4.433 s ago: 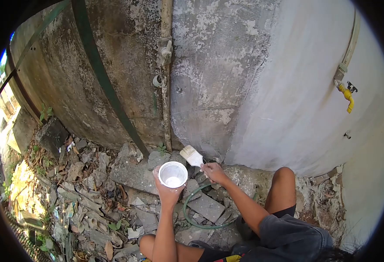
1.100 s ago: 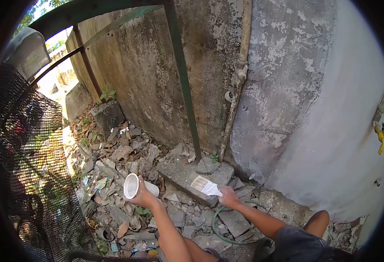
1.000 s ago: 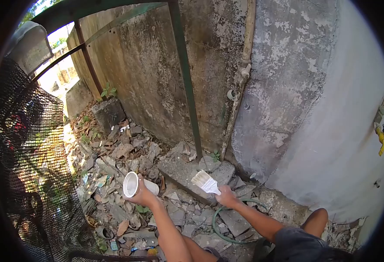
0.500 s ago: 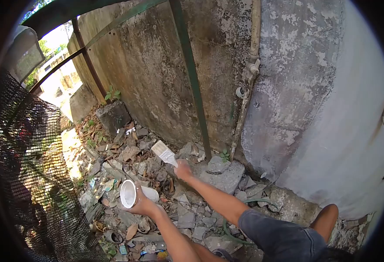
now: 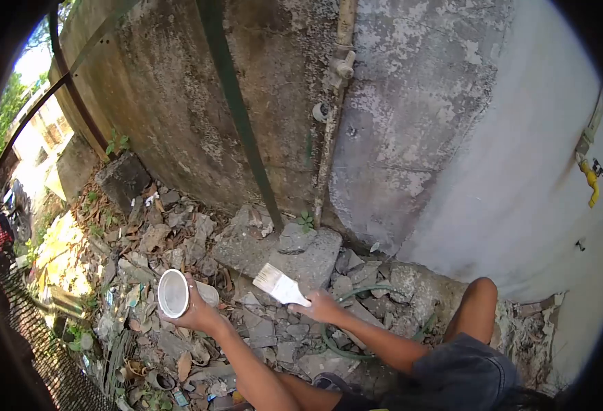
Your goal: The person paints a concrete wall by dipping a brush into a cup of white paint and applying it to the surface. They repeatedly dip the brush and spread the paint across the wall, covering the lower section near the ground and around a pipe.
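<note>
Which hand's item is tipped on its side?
The left hand: its white cup lies sideways, mouth facing the camera. The right hand holds a paintbrush.

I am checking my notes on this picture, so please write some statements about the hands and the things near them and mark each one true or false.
1. The left hand holds a white cup tipped on its side. True.
2. The right hand holds a hammer. False: it holds a paintbrush.
3. A green hose lies on the rubble by the right hand. True.
4. The brush bristles touch the wall. False: they are over the rubble, away from the wall.
5. The yellow tap is at the far left. False: far right.
</note>
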Demonstrator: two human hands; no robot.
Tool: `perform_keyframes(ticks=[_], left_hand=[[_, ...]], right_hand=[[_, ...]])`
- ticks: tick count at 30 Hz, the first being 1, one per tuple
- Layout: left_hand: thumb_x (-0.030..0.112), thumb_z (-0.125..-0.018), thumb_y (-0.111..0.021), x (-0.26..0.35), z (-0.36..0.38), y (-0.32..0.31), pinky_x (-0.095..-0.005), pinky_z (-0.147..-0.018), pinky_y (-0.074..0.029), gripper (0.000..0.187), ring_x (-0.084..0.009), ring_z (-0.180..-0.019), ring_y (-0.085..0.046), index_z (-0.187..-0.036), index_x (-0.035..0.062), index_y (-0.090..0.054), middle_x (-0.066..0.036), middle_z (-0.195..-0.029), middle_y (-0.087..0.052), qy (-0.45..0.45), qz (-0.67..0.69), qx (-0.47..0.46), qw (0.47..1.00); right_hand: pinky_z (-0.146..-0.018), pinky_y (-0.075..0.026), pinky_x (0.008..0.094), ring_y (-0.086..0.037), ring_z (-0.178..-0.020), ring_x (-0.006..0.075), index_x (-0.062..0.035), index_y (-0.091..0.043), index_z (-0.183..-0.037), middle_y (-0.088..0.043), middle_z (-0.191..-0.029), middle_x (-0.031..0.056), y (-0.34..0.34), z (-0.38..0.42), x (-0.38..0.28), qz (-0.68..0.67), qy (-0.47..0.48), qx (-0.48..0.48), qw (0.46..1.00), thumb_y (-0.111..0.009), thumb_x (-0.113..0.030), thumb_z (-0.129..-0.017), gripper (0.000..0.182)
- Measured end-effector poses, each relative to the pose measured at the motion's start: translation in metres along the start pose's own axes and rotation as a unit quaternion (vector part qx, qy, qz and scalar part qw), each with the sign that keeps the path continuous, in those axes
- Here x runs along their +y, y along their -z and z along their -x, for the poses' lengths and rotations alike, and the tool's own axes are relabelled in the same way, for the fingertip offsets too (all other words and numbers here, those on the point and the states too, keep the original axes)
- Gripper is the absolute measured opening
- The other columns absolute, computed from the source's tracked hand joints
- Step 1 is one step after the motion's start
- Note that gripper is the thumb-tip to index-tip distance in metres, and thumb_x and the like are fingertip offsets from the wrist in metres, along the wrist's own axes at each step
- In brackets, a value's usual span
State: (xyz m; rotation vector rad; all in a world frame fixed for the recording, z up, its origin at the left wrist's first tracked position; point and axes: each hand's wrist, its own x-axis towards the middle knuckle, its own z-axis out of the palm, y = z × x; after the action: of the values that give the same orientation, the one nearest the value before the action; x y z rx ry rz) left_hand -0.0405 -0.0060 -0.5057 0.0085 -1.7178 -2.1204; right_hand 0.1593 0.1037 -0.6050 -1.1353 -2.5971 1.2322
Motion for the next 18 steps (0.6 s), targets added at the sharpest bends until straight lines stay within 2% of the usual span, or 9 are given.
perform_keyframes(ticks=[2, 3, 4, 5, 8, 9, 13, 16, 18], left_hand=[[0.004, -0.07, -0.08, -0.002, 0.009, -0.008, -0.0359, -0.088, -0.05, 0.06, -0.0233, -0.099, -0.058, -0.116, -0.0012, -0.042, -0.015, -0.113, -0.056, -0.009, -0.007, -0.003, 1.0], [0.005, -0.071, -0.08, -0.016, 0.01, -0.01, -0.0366, -0.09, -0.048, 0.06, -0.0244, -0.101, -0.057, -0.117, -0.0012, -0.042, -0.016, -0.114, -0.056, -0.041, -0.006, -0.018, 0.999], [0.006, -0.071, -0.08, -0.018, 0.015, -0.013, -0.0367, -0.091, -0.048, 0.059, -0.0245, -0.102, -0.057, -0.117, -0.0012, -0.043, -0.016, -0.115, -0.056, -0.023, -0.021, -0.029, 0.999], [0.006, -0.071, -0.079, -0.019, 0.019, -0.018, -0.0368, -0.091, -0.047, 0.059, -0.0245, -0.103, -0.057, -0.117, -0.0013, -0.043, -0.016, -0.115, -0.056, -0.005, -0.035, -0.038, 0.999], [0.004, -0.07, -0.08, -0.019, 0.036, -0.027, -0.0358, -0.091, -0.048, 0.06, -0.0239, -0.103, -0.056, -0.117, -0.0015, -0.043, -0.016, -0.117, -0.053, 0.025, -0.002, -0.074, 0.997], [0.004, -0.071, -0.08, -0.023, 0.04, -0.03, -0.0355, -0.091, -0.048, 0.06, -0.0238, -0.103, -0.056, -0.117, -0.0017, -0.043, -0.016, -0.116, -0.054, 0.016, 0.004, -0.085, 0.996], [0.007, -0.067, -0.083, -0.017, 0.054, -0.033, -0.0377, -0.092, -0.046, 0.068, -0.0247, -0.105, -0.054, -0.121, -0.0023, -0.042, -0.015, -0.116, -0.054, 0.004, -0.026, -0.107, 0.994], [0.008, -0.064, -0.084, -0.027, 0.057, -0.034, -0.038, -0.093, -0.043, 0.07, -0.0245, -0.104, -0.054, -0.12, -0.0012, -0.043, -0.014, -0.115, -0.054, -0.052, -0.052, -0.126, 0.989], [0.007, -0.063, -0.084, -0.031, 0.058, -0.033, -0.037, -0.094, -0.041, 0.07, -0.0237, -0.104, -0.054, -0.119, -0.0001, -0.044, -0.013, -0.113, -0.054, -0.06, -0.046, -0.188, 0.979]], right_hand=[[-0.069, -0.048, 0.0422, -0.064, -0.076, 0.0362, 0.0041, -0.066, -0.089, -0.064, -0.081, 0.0239, -0.007, 0.035, 0.052, -0.066, -0.04, 0.072, 0.994, -0.066, -0.053, -0.08, 0.057], [-0.07, -0.048, 0.0429, -0.063, -0.075, 0.0367, 0.0042, -0.065, -0.091, -0.064, -0.08, 0.0232, -0.002, 0.049, 0.066, -0.086, -0.066, 0.12, 0.987, -0.066, -0.052, -0.08, 0.057], [-0.07, -0.048, 0.0436, -0.063, -0.074, 0.0371, 0.0044, -0.064, -0.094, -0.064, -0.08, 0.0226, 0.003, 0.061, 0.077, -0.104, -0.09, 0.166, 0.976, -0.066, -0.051, -0.08, 0.058], [-0.062, -0.05, 0.0416, -0.062, -0.063, 0.0331, 0.0031, -0.061, -0.095, -0.064, -0.075, 0.0176, 0.003, 0.069, 0.09, -0.03, -0.085, 0.248, 0.964, -0.063, -0.047, -0.084, 0.052], [-0.05, -0.049, 0.0371, -0.06, -0.054, 0.026, 0.0021, -0.059, -0.092, -0.06, -0.07, 0.0132, 0.007, 0.065, 0.133, -0.224, -0.189, 0.214, 0.932, -0.058, -0.041, -0.088, 0.044], [-0.042, -0.046, 0.0333, -0.057, -0.049, 0.0199, 0.0026, -0.056, -0.091, -0.058, -0.068, 0.0109, 0.012, 0.062, 0.137, -0.313, -0.174, 0.204, 0.911, -0.053, -0.038, -0.091, 0.041], [-0.047, -0.048, 0.0351, -0.059, -0.051, 0.0223, 0.0036, -0.056, -0.096, -0.059, -0.069, 0.0126, 0.015, 0.036, 0.145, -0.185, -0.243, 0.25, 0.919, -0.052, -0.04, -0.091, 0.044], [-0.068, -0.05, 0.0438, -0.064, -0.072, 0.0332, 0.0009, -0.056, -0.108, -0.063, -0.089, 0.024, 0.012, 0.039, 0.14, -0.125, -0.241, 0.239, 0.932, -0.049, -0.037, -0.093, 0.042], [-0.067, -0.049, 0.0406, -0.063, -0.073, 0.0298, -0.0002, -0.056, -0.106, -0.063, -0.087, 0.0215, 0.007, 0.053, 0.129, -0.058, -0.118, 0.347, 0.928, -0.051, -0.034, -0.093, 0.036]])
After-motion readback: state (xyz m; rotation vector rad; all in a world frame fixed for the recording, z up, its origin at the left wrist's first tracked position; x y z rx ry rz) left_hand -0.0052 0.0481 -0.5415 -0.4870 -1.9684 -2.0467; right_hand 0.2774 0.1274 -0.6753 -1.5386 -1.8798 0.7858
